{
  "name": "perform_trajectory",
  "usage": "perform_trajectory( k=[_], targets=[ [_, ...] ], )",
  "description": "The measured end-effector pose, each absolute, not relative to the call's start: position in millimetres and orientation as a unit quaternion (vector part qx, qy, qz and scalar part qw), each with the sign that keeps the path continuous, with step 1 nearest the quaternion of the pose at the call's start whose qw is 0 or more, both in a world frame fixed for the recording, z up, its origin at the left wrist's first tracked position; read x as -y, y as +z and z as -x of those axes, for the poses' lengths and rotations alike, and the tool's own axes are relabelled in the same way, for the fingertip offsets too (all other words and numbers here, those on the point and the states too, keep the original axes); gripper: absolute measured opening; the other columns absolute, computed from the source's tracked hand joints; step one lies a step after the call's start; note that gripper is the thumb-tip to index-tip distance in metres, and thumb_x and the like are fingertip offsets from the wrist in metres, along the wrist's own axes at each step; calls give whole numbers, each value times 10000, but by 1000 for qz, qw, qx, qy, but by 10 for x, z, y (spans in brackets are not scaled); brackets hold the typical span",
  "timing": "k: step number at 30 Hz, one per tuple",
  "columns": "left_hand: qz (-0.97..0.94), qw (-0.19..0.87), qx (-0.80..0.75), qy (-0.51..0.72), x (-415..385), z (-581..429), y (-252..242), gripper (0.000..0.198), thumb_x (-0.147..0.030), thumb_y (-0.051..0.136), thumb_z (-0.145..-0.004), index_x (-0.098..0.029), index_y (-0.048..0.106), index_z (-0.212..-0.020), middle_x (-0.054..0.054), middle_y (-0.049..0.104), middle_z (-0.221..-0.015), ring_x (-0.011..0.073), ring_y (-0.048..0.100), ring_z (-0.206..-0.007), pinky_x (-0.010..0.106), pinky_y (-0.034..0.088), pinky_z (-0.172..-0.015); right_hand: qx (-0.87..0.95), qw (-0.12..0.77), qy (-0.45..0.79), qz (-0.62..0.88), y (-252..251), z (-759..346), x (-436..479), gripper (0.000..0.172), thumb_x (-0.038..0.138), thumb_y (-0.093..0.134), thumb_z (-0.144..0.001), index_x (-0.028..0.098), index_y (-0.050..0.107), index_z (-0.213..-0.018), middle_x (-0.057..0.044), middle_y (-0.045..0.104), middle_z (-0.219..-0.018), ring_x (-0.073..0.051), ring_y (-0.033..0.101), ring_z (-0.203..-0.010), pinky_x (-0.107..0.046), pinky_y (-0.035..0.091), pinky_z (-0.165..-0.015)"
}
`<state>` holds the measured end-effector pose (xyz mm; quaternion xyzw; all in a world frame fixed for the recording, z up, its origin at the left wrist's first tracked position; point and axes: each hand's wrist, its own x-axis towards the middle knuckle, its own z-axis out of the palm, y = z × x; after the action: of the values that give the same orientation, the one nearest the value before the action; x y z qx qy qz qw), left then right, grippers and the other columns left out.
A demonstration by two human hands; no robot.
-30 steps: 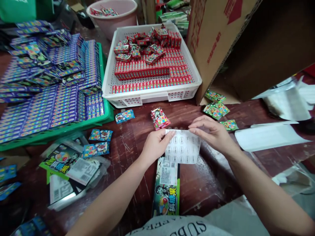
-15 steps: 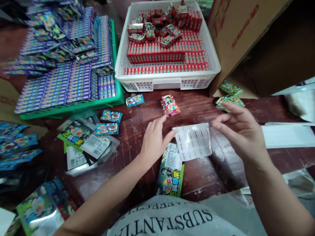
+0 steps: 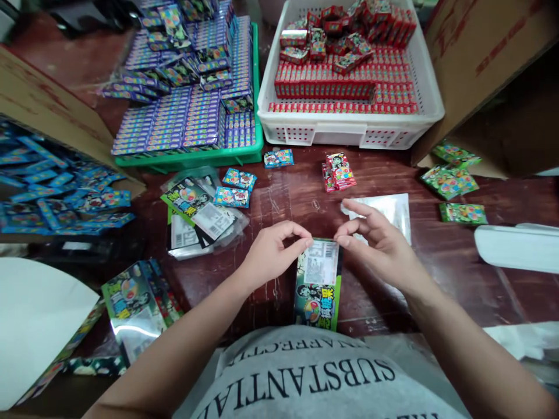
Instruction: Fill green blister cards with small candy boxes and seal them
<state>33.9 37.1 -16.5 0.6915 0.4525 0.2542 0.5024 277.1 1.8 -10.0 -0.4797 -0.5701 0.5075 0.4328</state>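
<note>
A green and black printed package (image 3: pixel 318 291) with a white label lies on the table right in front of me. At its upper left corner, my left hand (image 3: pixel 279 250) has thumb and forefinger pinched together; anything between them is too small to tell. My right hand (image 3: pixel 375 244) touches the upper right corner with its fingertips, the other fingers spread above. Partly under my right hand lies a pale sticker sheet (image 3: pixel 395 212). Beyond the hands, red candy packets (image 3: pixel 339 171) rest on the wood.
A green crate (image 3: pixel 244 154) of purple boxes and a white basket (image 3: pixel 349 129) of red boxes stand at the back. Blue packets (image 3: pixel 236 187) and labelled packages (image 3: pixel 187 201) lie left, green packets (image 3: pixel 452 180) right. Cardboard boxes (image 3: pixel 476 52) flank the table.
The sticker sheet, earlier between my hands, now lies to the right on the table. Both hands have come together at the package's top edge. The view has shifted left.
</note>
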Motion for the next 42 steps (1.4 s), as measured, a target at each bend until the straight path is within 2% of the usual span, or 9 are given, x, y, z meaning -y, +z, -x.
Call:
perform_trajectory(
  k=[6,13,17,20,24,28,33,38,42],
  targets=[
    [-706,481,-446,267,-300,-393,-70,118,-291,639,-939,-209,723,-929,30,751,-947,167,686,-867,319,520,-829,639,375,484,466,-59,-2581,-48,708,286,652,-942,330,311,-1562,-21,639,-962,-186,643,-836,-358,573,-730],
    [-705,490,-436,269,-290,-370,-33,115,-293,641,-947,-208,719,-941,25,742,-965,161,678,-887,323,517,-854,785,329,235,470,-68,-2633,6,833,226,628,-965,415,142,-1615,-15,695,-1045,-252,587,-1004,-559,388,-1061],
    [-678,540,-413,281,-254,-420,-97,113,-301,678,-921,-193,671,-952,37,724,-987,164,679,-904,329,535,-855,799,291,223,476,-92,-2608,41,840,186,580,-987,405,79,-1624,6,740,-1059,-260,593,-1013,-633,268,-1125],
    [-628,606,-386,298,-261,-406,-166,185,-295,737,-868,-185,615,-952,62,721,-1051,179,692,-955,343,558,-869,789,290,256,477,-109,-2653,95,843,224,577,-992,389,50,-1629,-31,712,-1230,-292,578,-1159,-647,301,-1124],
    [-514,586,-462,423,-361,-158,-220,230,-248,764,-823,-200,547,-883,32,723,-1016,155,694,-926,308,578,-827,667,426,314,525,-205,-2773,332,822,312,638,-959,399,144,-1611,-104,536,-1465,-298,562,-1269,-590,438,-1098],
    [-362,522,-518,573,-331,30,-227,393,-244,795,-779,-288,566,-1095,-24,629,-1028,139,666,-898,259,599,-696,494,523,399,569,-404,-2689,614,799,374,683,-928,430,196,-1559,-118,486,-1437,-270,642,-1189,-512,583,-972],
    [-411,564,-493,520,84,-71,-242,699,-226,741,-849,-458,439,-1436,0,617,-1198,162,662,-1048,314,607,-846,428,576,387,579,-390,-2524,584,689,397,648,-946,384,247,-1505,-76,581,-1190,-220,688,-1042,-425,633,-892],
    [-614,597,-411,314,251,-109,-218,187,-253,753,-862,-220,716,-1042,72,668,-1141,196,683,-1014,317,587,-867,455,562,402,562,-179,-2670,457,801,366,738,-880,397,227,-1497,-68,589,-1221,-193,678,-877,-382,649,-783],
    [-572,623,-402,351,176,-299,-257,397,-294,756,-862,-252,569,-1210,73,618,-1240,149,687,-866,280,607,-700,504,564,365,543,-204,-2603,459,806,294,753,-862,452,264,-1482,-54,485,-1340,-136,626,-744,-341,639,-695]
  ],
)
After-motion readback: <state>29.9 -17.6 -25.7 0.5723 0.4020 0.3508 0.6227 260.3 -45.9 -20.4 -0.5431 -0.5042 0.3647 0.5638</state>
